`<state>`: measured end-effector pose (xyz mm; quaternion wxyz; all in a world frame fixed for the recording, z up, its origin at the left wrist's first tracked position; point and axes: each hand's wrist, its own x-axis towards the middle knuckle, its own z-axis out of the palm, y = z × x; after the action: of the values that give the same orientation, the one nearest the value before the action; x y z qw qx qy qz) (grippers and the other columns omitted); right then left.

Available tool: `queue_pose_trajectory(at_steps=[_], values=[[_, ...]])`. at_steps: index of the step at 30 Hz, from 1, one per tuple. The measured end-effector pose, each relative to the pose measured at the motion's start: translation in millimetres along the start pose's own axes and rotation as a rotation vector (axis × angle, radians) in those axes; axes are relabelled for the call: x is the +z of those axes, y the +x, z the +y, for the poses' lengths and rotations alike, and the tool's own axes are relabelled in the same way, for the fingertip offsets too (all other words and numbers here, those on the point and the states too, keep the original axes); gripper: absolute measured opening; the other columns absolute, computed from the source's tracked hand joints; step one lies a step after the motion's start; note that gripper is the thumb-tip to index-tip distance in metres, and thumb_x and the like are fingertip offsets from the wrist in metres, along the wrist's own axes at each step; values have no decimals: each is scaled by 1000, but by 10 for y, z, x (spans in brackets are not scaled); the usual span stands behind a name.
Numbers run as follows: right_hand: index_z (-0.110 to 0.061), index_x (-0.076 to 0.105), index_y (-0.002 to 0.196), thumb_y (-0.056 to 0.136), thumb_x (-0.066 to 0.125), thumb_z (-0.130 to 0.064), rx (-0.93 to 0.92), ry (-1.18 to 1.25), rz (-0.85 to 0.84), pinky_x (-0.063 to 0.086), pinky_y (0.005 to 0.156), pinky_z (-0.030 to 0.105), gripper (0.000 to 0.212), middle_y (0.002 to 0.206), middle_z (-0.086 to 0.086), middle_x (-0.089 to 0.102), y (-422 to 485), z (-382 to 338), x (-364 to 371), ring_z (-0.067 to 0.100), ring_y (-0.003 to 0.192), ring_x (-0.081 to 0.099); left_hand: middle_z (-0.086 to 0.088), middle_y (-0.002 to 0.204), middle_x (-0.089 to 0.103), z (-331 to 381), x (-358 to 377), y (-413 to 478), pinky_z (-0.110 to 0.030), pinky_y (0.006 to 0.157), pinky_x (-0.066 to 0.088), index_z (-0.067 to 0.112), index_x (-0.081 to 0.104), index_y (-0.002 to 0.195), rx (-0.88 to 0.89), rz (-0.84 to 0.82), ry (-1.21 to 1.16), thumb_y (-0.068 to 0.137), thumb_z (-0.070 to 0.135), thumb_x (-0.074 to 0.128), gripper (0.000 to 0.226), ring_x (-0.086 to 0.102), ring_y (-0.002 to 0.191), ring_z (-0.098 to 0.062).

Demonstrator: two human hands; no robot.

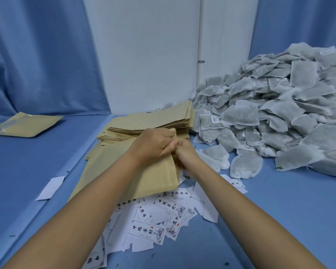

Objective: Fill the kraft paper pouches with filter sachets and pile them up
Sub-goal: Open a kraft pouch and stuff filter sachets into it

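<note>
A kraft paper pouch (144,177) lies in front of me on the blue surface, its open edge to the right. My left hand (153,142) grips the pouch at its upper right edge. My right hand (184,152) is blurred at the pouch mouth, fingers curled; what it holds is hidden. Behind the hands sits a stack of empty kraft pouches (153,121). A large heap of grey-white filter sachets (279,105) fills the right side. Two loose sachets (244,162) lie near my right hand.
One filled kraft pouch (25,125) lies flat at the far left. Printed white paper labels (159,216) are scattered under my forearms, and one blank slip (50,188) lies to the left. Blue curtains and a white wall (144,55) close off the back.
</note>
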<state>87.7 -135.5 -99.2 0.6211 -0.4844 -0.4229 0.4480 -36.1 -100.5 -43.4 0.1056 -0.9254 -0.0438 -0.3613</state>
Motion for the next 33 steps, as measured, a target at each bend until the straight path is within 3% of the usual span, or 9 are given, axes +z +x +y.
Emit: queue_pose_trajectory(at_steps=[4, 7, 9, 12, 15, 19, 22, 27, 33], values=[[-23, 65, 95, 84, 59, -23, -120, -789, 552, 45, 87, 35, 12, 107, 1, 65, -1, 135, -633, 24, 107, 60, -7, 55, 50, -8, 122, 40, -30, 41, 41, 3, 56, 52, -49, 32, 10, 92, 17, 42, 44, 52, 52, -24], [-13, 31, 145, 70, 62, -73, 399, -1276, 454, 18, 115, 47, 101, 153, 20, 25, 52, 356, -1008, 38, 143, 18, -8, 55, 48, 14, 200, 78, -33, 43, 41, 2, 52, 52, -56, 8, -18, 94, 16, 40, 46, 49, 53, -25], [-10, 30, 145, 64, 61, -79, 420, -1266, 480, 24, 112, 45, 110, 148, 21, 35, 112, 391, -1073, 37, 139, 28, -9, 55, 47, 29, 234, 109, -34, 44, 41, 1, 51, 52, -54, -5, -47, 94, 15, 39, 46, 49, 53, -26], [-13, 50, 125, 71, 65, -65, 226, -1358, 523, 33, 100, 39, 76, 124, 13, 58, 143, 424, -1006, 31, 120, 49, -9, 56, 47, 47, 257, 168, -36, 46, 41, 0, 51, 54, -77, -34, -96, 94, 15, 37, 46, 48, 53, -26], [-10, 55, 111, 82, 65, -37, 66, -1182, 557, 39, 88, 36, 41, 109, 12, 65, 59, 449, -928, 31, 106, 56, -10, 57, 48, 60, 312, 220, -35, 48, 40, -2, 53, 55, -99, -57, -137, 94, 17, 35, 47, 47, 53, -26], [-11, 58, 104, 89, 59, -20, -104, -343, 747, 41, 70, 30, 17, 101, 9, 66, -140, 188, -918, 26, 94, 61, -11, 57, 48, 60, 422, 224, -34, 49, 39, -2, 52, 55, -108, -84, -153, 94, 19, 33, 49, 48, 53, -26], [-11, 64, 90, 86, 62, -16, -88, 167, 568, 47, 58, 27, 7, 80, 3, 67, -290, -61, -785, 19, 73, 63, -13, 59, 53, 77, 495, 196, -36, 49, 43, -3, 57, 58, -105, -83, -151, 94, 19, 34, 48, 52, 55, -28], [2, 61, 102, 91, 52, -12, 335, 241, 120, 49, 61, 36, 20, 85, 17, 63, -363, -136, -640, 26, 71, 62, -16, 65, 58, 52, 529, 196, -38, 55, 43, -5, 60, 68, -219, -5, -229, 95, 28, 30, 52, 55, 59, -29], [-2, 65, 88, 82, 60, 2, 364, -28, -89, 52, 65, 26, 8, 82, 9, 69, -330, -196, -739, 18, 73, 67, -5, 57, 43, 26, 400, 241, -30, 55, 30, 3, 48, 58, -252, 72, -240, 96, 20, 33, 44, 41, 54, -21]])
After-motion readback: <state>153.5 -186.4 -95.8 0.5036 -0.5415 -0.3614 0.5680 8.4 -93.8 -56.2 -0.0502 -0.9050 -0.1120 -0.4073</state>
